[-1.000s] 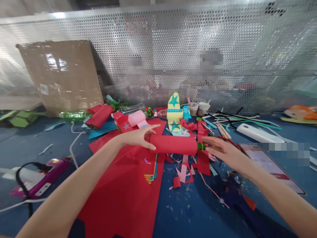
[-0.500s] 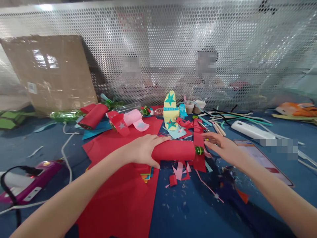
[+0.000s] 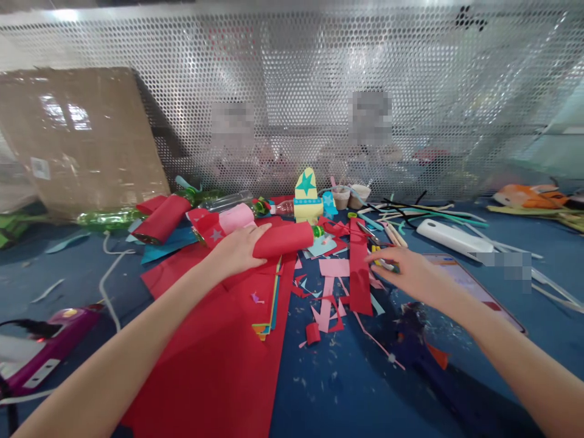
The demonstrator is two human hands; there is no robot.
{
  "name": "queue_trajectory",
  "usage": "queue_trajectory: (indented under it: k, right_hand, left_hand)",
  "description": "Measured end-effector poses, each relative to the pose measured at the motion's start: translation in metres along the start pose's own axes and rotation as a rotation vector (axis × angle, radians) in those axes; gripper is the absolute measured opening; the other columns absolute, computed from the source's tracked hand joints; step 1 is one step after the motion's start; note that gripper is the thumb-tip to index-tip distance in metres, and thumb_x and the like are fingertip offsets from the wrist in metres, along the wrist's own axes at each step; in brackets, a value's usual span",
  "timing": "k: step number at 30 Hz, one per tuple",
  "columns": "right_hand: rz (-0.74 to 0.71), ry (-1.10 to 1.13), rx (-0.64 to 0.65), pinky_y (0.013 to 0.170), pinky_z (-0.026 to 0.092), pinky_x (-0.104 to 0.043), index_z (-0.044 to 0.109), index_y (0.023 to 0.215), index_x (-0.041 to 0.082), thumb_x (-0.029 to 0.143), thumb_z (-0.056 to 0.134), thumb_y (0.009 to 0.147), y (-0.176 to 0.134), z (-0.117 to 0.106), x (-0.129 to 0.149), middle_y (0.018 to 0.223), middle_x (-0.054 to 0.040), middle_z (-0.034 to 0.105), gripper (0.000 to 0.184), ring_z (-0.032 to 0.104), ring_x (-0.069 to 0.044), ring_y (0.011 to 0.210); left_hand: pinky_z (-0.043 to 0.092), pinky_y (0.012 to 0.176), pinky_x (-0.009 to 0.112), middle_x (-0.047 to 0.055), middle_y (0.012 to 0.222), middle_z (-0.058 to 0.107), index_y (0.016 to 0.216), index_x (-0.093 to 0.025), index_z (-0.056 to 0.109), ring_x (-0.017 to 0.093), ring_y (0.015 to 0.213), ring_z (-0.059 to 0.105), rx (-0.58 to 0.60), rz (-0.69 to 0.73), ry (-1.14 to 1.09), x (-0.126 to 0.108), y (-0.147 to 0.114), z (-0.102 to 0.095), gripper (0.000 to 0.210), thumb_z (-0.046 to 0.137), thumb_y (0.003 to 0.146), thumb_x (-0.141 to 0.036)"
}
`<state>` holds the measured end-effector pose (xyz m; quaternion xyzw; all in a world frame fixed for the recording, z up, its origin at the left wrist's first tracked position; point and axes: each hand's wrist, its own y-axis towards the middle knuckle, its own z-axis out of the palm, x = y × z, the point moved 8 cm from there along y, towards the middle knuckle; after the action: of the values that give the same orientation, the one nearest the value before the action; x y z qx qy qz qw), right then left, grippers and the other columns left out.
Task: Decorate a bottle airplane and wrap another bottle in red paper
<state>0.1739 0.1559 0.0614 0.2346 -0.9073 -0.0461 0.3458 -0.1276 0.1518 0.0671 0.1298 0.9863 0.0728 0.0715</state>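
Note:
My left hand [image 3: 237, 250] is wrapped round a green bottle covered in red paper [image 3: 285, 239]; the bottle lies on its side with its green neck [image 3: 318, 231] pointing right. It is over the far part of the large red paper sheets [image 3: 219, 359]. My right hand [image 3: 401, 267] has its fingers stretched out at the right edge of a long red paper strip [image 3: 360, 267]. Scissors with yellow on the handle [image 3: 375, 249] lie right at those fingers, partly hidden. Pink paper scraps [image 3: 335, 267] are left of the strip.
A dark blue glue gun [image 3: 420, 350] and a phone [image 3: 474, 289] lie near my right arm. At the back stand a yellow paper rocket [image 3: 308, 194] and another red-wrapped bottle [image 3: 164, 219]. A purple power strip [image 3: 55, 340] is at left. A perforated metal panel [image 3: 292, 79] closes the back.
My left hand has carried the red-wrapped bottle leftward and away from me, off the red strip and pink scraps. My right hand has stayed beside the strip.

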Motion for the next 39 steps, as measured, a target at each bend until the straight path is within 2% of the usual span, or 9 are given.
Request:
queue_trajectory:
  k: [4, 7, 12, 15, 19, 23, 27, 34, 39]
  right_hand:
    - [-0.127, -0.062, 0.147, 0.100, 0.039, -0.049, 0.073, 0.096, 0.031, 0.042, 0.070, 0.069, -0.008, 0.018, 0.018, 0.104, -0.0021, 0.072, 0.029, 0.056, -0.030, 0.111]
    - [-0.155, -0.100, 0.229, 0.097, 0.043, -0.049, 0.073, 0.098, 0.030, 0.039, 0.073, 0.067, -0.014, 0.029, 0.025, 0.105, -0.0041, 0.072, 0.032, 0.057, -0.031, 0.110]
    - [-0.140, -0.136, 0.248, 0.088, 0.050, -0.045, 0.074, 0.093, 0.031, 0.027, 0.067, 0.070, -0.015, 0.037, 0.022, 0.100, -0.0026, 0.073, 0.025, 0.064, -0.028, 0.097]
    - [-0.106, -0.145, 0.187, 0.079, 0.053, -0.045, 0.075, 0.087, 0.030, 0.025, 0.062, 0.071, -0.011, 0.034, 0.016, 0.090, -0.0033, 0.075, 0.021, 0.067, -0.029, 0.087]
    - [-0.060, -0.120, 0.047, 0.075, 0.054, -0.047, 0.075, 0.092, 0.028, 0.035, 0.056, 0.080, -0.009, 0.020, 0.020, 0.091, -0.0064, 0.074, 0.024, 0.069, -0.031, 0.083]
    - [-0.072, 0.006, 0.015, 0.072, 0.057, -0.038, 0.072, 0.100, 0.032, 0.043, 0.056, 0.084, -0.021, 0.019, 0.042, 0.097, -0.0018, 0.074, 0.026, 0.070, -0.025, 0.083]
    - [-0.232, 0.061, 0.261, 0.085, 0.054, -0.033, 0.067, 0.113, 0.034, 0.035, 0.052, 0.089, -0.049, 0.051, 0.070, 0.107, 0.0018, 0.071, 0.028, 0.067, -0.020, 0.095]
    - [-0.465, -0.062, 0.465, 0.105, 0.041, -0.029, 0.059, 0.125, 0.028, 0.010, 0.040, 0.089, -0.078, 0.075, 0.085, 0.129, 0.0024, 0.060, 0.044, 0.053, -0.014, 0.121]
    - [-0.612, -0.242, 0.284, 0.097, 0.050, -0.036, 0.064, 0.117, 0.025, 0.002, 0.037, 0.085, -0.074, 0.067, 0.091, 0.128, -0.0053, 0.061, 0.048, 0.057, -0.018, 0.117]
  left_hand:
    - [0.041, 0.093, 0.048, 0.018, 0.131, 0.053, 0.143, -0.022, 0.032, 0.039, 0.116, 0.051, 0.024, -0.063, 0.082, 0.008, -0.003, -0.002, 0.087, 0.070, 0.068, -0.042]
    - [0.033, 0.100, 0.054, 0.017, 0.132, 0.051, 0.142, -0.023, 0.034, 0.042, 0.122, 0.042, -0.079, -0.070, 0.150, -0.002, -0.006, -0.016, 0.092, 0.073, 0.064, -0.054]
    - [0.033, 0.104, 0.048, 0.013, 0.126, 0.056, 0.127, -0.020, 0.054, 0.031, 0.122, 0.046, -0.289, 0.111, -0.056, -0.061, -0.017, -0.019, 0.045, 0.053, 0.086, -0.040]
    - [0.045, 0.095, 0.042, 0.009, 0.106, 0.066, 0.112, -0.020, 0.062, 0.025, 0.103, 0.058, -0.185, 0.268, -0.313, -0.110, -0.035, 0.008, 0.032, 0.050, 0.089, -0.040]
    - [0.051, 0.085, 0.039, 0.009, 0.094, 0.066, 0.119, -0.020, 0.057, 0.023, 0.090, 0.062, -0.036, 0.301, -0.630, -0.148, -0.063, 0.039, 0.036, 0.053, 0.087, -0.035]
    - [0.053, 0.079, 0.034, 0.006, 0.097, 0.062, 0.130, -0.025, 0.040, 0.018, 0.086, 0.064, 0.114, 0.065, -1.242, -0.140, -0.066, 0.060, 0.041, 0.046, 0.091, -0.037]
    - [0.051, 0.080, 0.034, 0.002, 0.085, 0.061, 0.127, -0.024, 0.039, 0.017, 0.082, 0.065, 0.254, -0.248, -1.717, -0.124, -0.055, 0.081, 0.048, 0.051, 0.088, -0.049]
    - [0.046, 0.079, 0.033, 0.001, 0.085, 0.064, 0.135, -0.026, 0.036, 0.017, 0.080, 0.063, 0.310, -0.213, -1.677, -0.121, -0.047, 0.085, 0.068, 0.070, 0.077, -0.029]
    - [0.047, 0.077, 0.031, 0.007, 0.113, 0.061, 0.141, -0.030, 0.029, 0.015, 0.083, 0.064, 0.309, -0.124, -1.618, -0.124, -0.048, 0.084, 0.073, 0.068, 0.079, -0.028]
